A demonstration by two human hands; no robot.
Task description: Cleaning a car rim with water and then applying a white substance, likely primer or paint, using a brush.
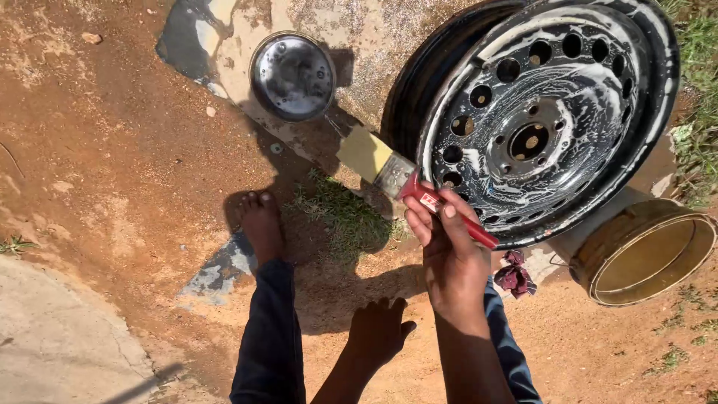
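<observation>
Your right hand [449, 239] is closed around the red handle of a flat paintbrush [404, 179]; the fingers wrap the handle and the thumb lies along its top. The brush points up and to the left, away from you, and its pale bristles hang over the wet ground, just beside the left edge of the steel wheel rim [538, 120]. I cannot tell if the bristles touch the ground or stay a little above it.

Your left hand [378, 329] is lower in the picture, between your 2 legs, with the fingers curled loosely downward. It holds nothing, and it seems to hover near the red soil or rest on it; the picture does not show which.

The wheel rim leans tilted at the top right, with white soap foam spread over its face and around the round holes. To the left of the rim, well apart from the brush, a shiny round metal bowl [292, 75] stands on a wet patch of concrete. To the lower right of the rim, an open brass-coloured tin [647, 254] lies on its side, and a small dark red rag [514, 277] lies on the ground near your right wrist. Your bare left foot [262, 221] stands on the soil beside a small tuft of grass [344, 213].
</observation>
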